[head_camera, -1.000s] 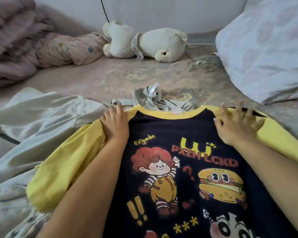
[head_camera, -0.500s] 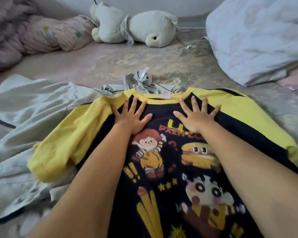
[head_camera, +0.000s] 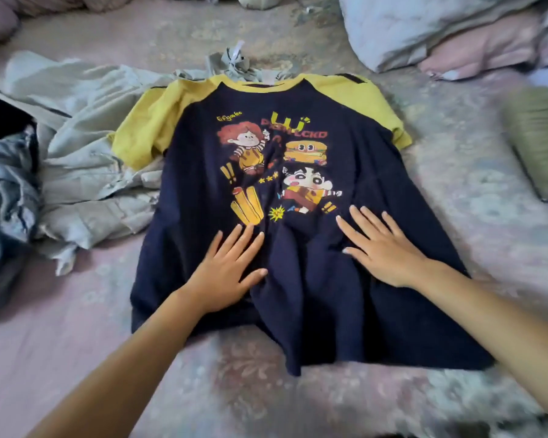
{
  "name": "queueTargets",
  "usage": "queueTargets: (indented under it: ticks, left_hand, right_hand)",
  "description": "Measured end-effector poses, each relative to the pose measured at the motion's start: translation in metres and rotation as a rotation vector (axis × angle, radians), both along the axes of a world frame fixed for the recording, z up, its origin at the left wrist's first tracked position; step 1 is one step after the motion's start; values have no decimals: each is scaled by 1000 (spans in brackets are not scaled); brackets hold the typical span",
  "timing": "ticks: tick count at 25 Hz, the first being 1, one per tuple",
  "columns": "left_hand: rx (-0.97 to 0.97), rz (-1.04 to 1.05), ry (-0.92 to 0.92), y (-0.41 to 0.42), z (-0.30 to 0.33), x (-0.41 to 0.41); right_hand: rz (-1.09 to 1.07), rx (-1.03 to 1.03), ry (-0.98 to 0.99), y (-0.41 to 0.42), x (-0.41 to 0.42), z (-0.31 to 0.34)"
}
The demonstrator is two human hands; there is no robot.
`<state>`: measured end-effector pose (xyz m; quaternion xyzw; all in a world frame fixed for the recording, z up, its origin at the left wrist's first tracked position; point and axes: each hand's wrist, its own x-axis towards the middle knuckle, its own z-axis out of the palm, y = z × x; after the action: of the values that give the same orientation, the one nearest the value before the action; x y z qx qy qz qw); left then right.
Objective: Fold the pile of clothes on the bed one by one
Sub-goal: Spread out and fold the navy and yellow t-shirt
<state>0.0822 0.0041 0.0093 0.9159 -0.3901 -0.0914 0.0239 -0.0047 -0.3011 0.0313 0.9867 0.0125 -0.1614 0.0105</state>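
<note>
A navy T-shirt (head_camera: 298, 298) with yellow sleeves and a cartoon print lies face up, spread flat on the bed (head_camera: 76, 327), collar at the far end. My left hand (head_camera: 225, 270) rests flat on the shirt's lower middle, fingers straight and spread. My right hand (head_camera: 380, 245) lies flat beside it, to the right, just below the print. A few creases run through the cloth between the hands. More clothes wait at the left: a crumpled pale grey-green garment (head_camera: 86, 147) partly under the shirt's left sleeve, and blue denim (head_camera: 4, 191).
A folded olive-green item (head_camera: 541, 137) sits at the right edge. Pale and pink pillows or bedding (head_camera: 440, 30) lie at the far right. The bottom of a plush toy (head_camera: 257, 0) shows at the top edge.
Both hands have slid down the shirt from the collar and shoulders to the lower half, staying flat on the cloth. The view has pulled back, showing the whole shirt.
</note>
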Motion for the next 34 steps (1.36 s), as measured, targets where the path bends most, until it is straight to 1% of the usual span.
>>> queueTargets:
  ticks: [2,4,5,7,8,9,11,13,15,16,18,19,21,22,23,24,25,27,28,29,30,31,32,33,34]
  left_hand:
    - [-48,1,18,24,8,-30]
    - [-67,-31,-31,55,14,-59]
    - [-56,-31,-67,72,14,-68]
    - [-98,39,-149,100,13,-72]
    - [-125,91,-157,109,14,-71]
    - [-160,130,-163,115,16,-68]
    - [-204,141,-181,122,17,-63]
    - [-178,102,-218,125,16,-65]
    - [-167,32,-351,129,15,-68]
    - [-160,14,-426,135,14,-70]
    - [-179,-6,-477,142,16,-73]
    - [-205,-36,-490,144,21,-73]
    - [-247,-79,-445,149,41,-74]
    - [-264,-73,-424,152,52,-74]
    - [-293,-35,-406,153,62,-75]
    - [-326,44,-357,156,72,-76]
    - [-366,170,-263,157,77,-75]
    - [-417,453,5,157,69,-56]
    - [-387,544,71,154,62,-46]
    - [-314,597,39,147,56,-39]
    - [-250,603,-69,139,50,-36]
    - [-221,572,-194,132,44,-38]
    - [-236,510,-280,124,40,-45]
    - [-268,413,-292,120,37,-55]
    - [-277,311,-240,119,33,-68]
  right_hand:
    - [-7,33,-9,-9,-40,3]
    - [11,111,-14,-20,-77,10]
    - [54,120,-32,-24,-94,11]
    - [198,32,-111,-29,-124,7]
    - [257,-22,-136,-29,-134,3]
    - [281,-49,-153,-29,-140,2]
    - [275,-46,-233,-30,-144,3]
    - [300,-50,-351,-36,-146,3]
    - [336,-94,-450,-43,-147,-1]
    - [333,-81,-482,-47,-148,-4]
    - [288,34,-514,-50,-145,-8]
    - [219,101,-491,-50,-143,-2]
    - [14,231,-394,-56,-138,16]
    - [-82,269,-362,-63,-138,24]
    - [-146,257,-374,-73,-139,32]
    - [-193,228,-394,-82,-138,37]
    - [-240,203,-397,-90,-136,40]
    - [-358,184,-316,-94,-125,41]
    - [-403,189,-263,-91,-118,39]
    - [-424,188,-240,-88,-113,35]
    - [-428,175,-271,-85,-109,30]
    - [-409,154,-342,-82,-107,26]
    - [-346,129,-442,-80,-108,24]
    - [-241,100,-542,-80,-114,23]
    - [-102,64,-605,-80,-123,23]
